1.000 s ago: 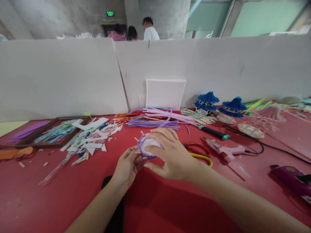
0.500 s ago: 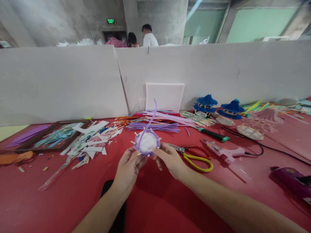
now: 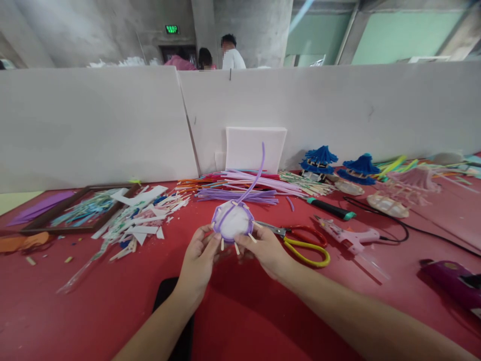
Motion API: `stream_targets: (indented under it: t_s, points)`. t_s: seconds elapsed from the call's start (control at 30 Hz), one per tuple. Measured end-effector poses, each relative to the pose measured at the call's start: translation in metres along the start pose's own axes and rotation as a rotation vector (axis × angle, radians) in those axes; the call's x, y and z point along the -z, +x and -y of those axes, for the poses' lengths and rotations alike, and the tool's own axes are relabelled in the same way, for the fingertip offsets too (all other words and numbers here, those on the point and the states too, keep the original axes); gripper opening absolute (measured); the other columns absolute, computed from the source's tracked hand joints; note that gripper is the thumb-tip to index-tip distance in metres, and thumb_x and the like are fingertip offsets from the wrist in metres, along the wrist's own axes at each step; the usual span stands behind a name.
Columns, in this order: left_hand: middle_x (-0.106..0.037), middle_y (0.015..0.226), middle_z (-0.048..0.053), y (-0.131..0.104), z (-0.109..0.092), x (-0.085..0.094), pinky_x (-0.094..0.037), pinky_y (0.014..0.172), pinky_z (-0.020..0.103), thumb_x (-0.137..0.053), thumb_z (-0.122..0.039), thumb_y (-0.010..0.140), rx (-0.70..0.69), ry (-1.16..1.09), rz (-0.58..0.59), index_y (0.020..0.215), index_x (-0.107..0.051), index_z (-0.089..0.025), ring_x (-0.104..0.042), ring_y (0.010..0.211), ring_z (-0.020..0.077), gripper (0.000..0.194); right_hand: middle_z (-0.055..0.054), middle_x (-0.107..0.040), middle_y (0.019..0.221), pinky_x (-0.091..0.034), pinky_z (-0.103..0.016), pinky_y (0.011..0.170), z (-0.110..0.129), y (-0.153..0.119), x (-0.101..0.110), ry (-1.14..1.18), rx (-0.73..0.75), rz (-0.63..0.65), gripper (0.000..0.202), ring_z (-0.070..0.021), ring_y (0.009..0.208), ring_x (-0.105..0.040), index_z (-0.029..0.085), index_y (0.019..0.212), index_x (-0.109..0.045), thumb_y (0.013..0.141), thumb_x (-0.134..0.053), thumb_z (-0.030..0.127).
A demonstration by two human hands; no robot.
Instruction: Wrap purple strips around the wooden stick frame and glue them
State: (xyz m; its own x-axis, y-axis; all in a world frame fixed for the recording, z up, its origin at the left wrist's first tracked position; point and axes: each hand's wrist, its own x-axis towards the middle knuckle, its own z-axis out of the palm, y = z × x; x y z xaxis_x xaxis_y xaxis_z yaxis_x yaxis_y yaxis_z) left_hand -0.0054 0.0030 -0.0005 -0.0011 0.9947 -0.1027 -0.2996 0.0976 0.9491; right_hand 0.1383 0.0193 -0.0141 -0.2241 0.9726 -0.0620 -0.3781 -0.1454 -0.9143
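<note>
Between both hands I hold a small round craft piece (image 3: 233, 222), white in the middle with a purple pipe-cleaner rim and several short wooden sticks poking out. From its far edge a loose purple pipe cleaner (image 3: 256, 175) curves upward. My left hand (image 3: 198, 255) pinches the left side of the piece, thumb on the near edge. On the other side my right hand (image 3: 265, 250) grips its lower right edge. Some fingers are hidden beneath the piece. Just behind lie purple pipe cleaners (image 3: 240, 196) in a bundle. Scissors (image 3: 306, 245) with red and yellow handles rest beside my right hand.
A pink glue gun (image 3: 349, 235) and a black-handled tool (image 3: 330, 208) lie right. Blue roof-shaped crafts (image 3: 319, 163) stand behind them. Scraps (image 3: 145, 220) and a brown frame (image 3: 60, 231) are left. A phone (image 3: 165, 291) lies under my left forearm. A white partition (image 3: 323, 100) closes off the back.
The craft piece has turned and tilted in my hands and shifted slightly right. Its loose pipe cleaner now leans to the right, and my right hand has changed its hold on the edge.
</note>
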Motion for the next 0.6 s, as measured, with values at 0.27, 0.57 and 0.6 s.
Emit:
stream_targets:
  t_s: [0.27, 0.57, 0.6]
  points:
    - [-0.072, 0.094, 0.005, -0.001, 0.0, -0.003, -0.051, 0.081, 0.031, -0.075, -0.024, 0.064, -0.041, -0.003, 0.015, 0.108, -0.051, -0.019, -0.067, 0.087, 0.0181, 0.05, 0.007, -0.056, 0.05, -0.049, -0.024, 0.044, 0.0, 0.001, 0.0, 0.009, 0.004, -0.063, 0.033, -0.0095, 0.04, -0.053, 0.016, 0.073, -0.057, 0.058, -0.076, 0.037]
    - [-0.073, 0.091, 0.007, -0.002, 0.001, -0.001, -0.053, 0.077, 0.031, -0.075, -0.034, 0.066, -0.104, 0.123, -0.02, 0.114, -0.051, -0.017, -0.068, 0.087, 0.0211, 0.056, 0.006, -0.055, 0.051, -0.047, -0.025, 0.043, 0.0, -0.007, -0.011, -0.01, 0.061, -0.079, 0.03, -0.0094, 0.041, -0.049, 0.018, 0.071, -0.053, 0.063, -0.073, 0.039]
    - [-0.073, 0.09, 0.007, -0.002, 0.002, -0.001, -0.053, 0.076, 0.031, -0.075, -0.034, 0.066, -0.1, 0.121, -0.02, 0.114, -0.052, -0.017, -0.068, 0.086, 0.0208, 0.056, 0.006, -0.055, 0.051, -0.047, -0.025, 0.044, -0.001, -0.007, -0.011, -0.015, 0.064, -0.078, 0.03, -0.0096, 0.041, -0.05, 0.018, 0.071, -0.053, 0.063, -0.073, 0.04]
